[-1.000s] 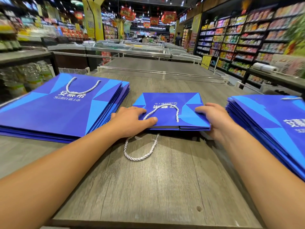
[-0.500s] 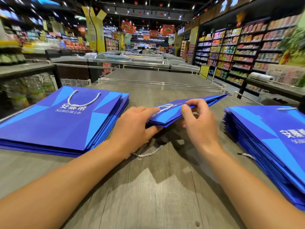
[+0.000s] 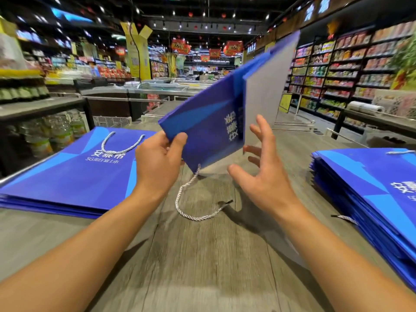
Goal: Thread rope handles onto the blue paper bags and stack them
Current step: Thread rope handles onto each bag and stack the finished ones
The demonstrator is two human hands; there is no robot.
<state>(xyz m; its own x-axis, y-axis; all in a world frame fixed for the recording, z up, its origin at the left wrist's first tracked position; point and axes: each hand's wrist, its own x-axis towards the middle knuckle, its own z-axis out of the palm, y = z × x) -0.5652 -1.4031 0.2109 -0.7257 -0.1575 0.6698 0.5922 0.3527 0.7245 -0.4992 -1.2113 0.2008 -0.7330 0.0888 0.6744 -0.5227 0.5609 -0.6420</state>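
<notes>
left hand [image 3: 157, 163] is pinching one blue bag [image 3: 209, 122] tilted up above the wooden table [image 3: 202, 266], right hand [image 3: 261, 176] is spreading its fingers wide beside it holding nothing, one rope handle [image 3: 193, 206] is dangling from the bag onto the table, two bag stacks, left stack [image 3: 67, 176] and right stack [image 3: 371, 199], are lying either side

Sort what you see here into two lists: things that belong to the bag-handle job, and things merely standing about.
Job:
- blue bag, pinched by the left hand
- right hand, fingers spread beside it
- rope handle hanging from the bag
- left stack
- right stack

Standing about:
- shop shelves
- bottles
- hanging signs
</notes>
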